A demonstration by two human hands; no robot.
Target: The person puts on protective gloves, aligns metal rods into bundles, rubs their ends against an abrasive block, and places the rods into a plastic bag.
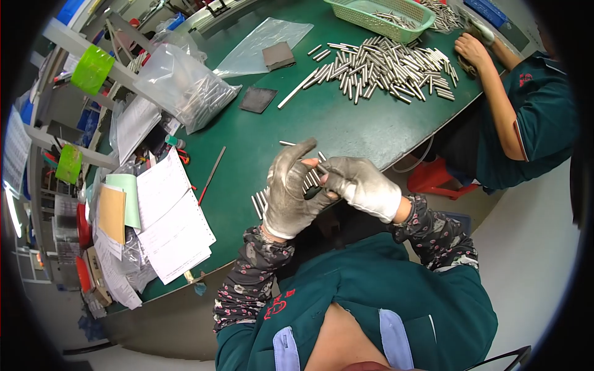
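Note:
My left hand (292, 190) wears a soiled grey-white glove with bare fingertips. Its fingers curl round towards the thumb, by a short metal pin (321, 167) held up between the hands. From the other side, my right hand (362, 185), gloved the same way, pinches that pin between thumb and fingers. Short steel pins (258, 204) lie on the green table just left of my left hand, and several more (312, 180) show through the gap between my hands. Part of the grip is hidden by the gloves.
A large heap of metal pins (387, 68) lies across the green table (247, 148), beneath a pale green basket (421, 29). Papers (170, 216), a bag of pins (185, 86) and dark square pads (258, 99) sit leftward. A co-worker's hand (473, 49) rests at the right edge.

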